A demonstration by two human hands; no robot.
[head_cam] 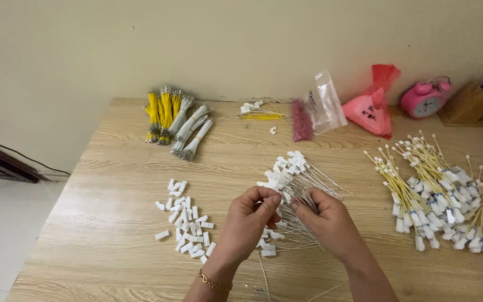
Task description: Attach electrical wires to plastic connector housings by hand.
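Both hands meet low at the near edge of the pale wood-grain table [113, 246]. Left of the grip, loose small white plastic connector caps [184, 221] lie scattered within easy reach. Pinched shut, the left hand [248, 221] nips one white cap between thumb and forefinger, at the tip of a wire. Beside it, the right hand [331, 221] is closed around a fanned bunch of thin grey wires with white caps [292, 173], keeping their ends spread upward. Right of the grip, finished yellow-and-white capped wires [431, 190] lie heaped apart.
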